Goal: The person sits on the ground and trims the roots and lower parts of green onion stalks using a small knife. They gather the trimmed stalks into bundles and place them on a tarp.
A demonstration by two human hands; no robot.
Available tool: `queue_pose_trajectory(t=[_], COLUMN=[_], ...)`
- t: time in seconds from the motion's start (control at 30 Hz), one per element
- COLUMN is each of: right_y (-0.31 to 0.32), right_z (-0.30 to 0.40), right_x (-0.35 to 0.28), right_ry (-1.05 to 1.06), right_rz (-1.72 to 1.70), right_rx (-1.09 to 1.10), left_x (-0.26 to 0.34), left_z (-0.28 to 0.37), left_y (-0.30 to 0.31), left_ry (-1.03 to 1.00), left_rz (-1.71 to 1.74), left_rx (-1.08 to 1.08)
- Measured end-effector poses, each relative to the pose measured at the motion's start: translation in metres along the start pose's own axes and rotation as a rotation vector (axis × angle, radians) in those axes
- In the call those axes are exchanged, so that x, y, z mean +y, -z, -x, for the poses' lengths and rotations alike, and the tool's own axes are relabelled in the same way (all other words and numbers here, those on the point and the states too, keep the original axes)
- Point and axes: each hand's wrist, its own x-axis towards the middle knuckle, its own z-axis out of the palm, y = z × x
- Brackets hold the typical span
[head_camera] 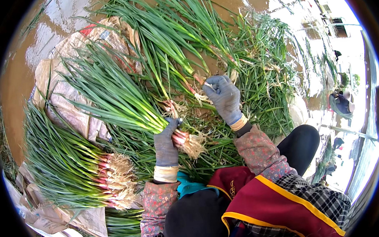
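My left hand [167, 144], in a grey work glove, is closed around a bunch of green garlic plants [129, 101]. Their reddish stems and pale roots [192, 145] stick out to the right of the fist, and the long leaves fan to the upper left. Bent fingers of my right hand [221, 95], gloved too, pinch the reddish base of another garlic plant [198, 78]; its root end is partly hidden by the fingers. Just left of that hand lie loose garlic plants with bare roots [172, 108].
A sorted pile of garlic plants [97, 175] lies at the lower left, roots to the right. Woven plastic sacks [66, 101] spread over wet brown ground [17, 124]. Cut leaves and scraps [263, 78] heap at the right. Another person [342, 102] is farther off.
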Motion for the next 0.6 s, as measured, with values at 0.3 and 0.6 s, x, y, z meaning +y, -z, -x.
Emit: queue_pose_trajectory(t=[0.3, 0.6], right_y=[-0.041, -0.098], right_z=[0.051, 0.039], right_x=[0.008, -0.010], right_ry=[-0.423, -0.917], right_rz=[-0.398, -0.960], right_rx=[-0.692, -0.581], left_x=[-0.015, -0.008], left_z=[-0.019, -0.008], left_y=[0.011, 0.021], left_ry=[-0.143, -0.055], left_rz=[-0.043, 0.011], left_rx=[-0.029, -0.148])
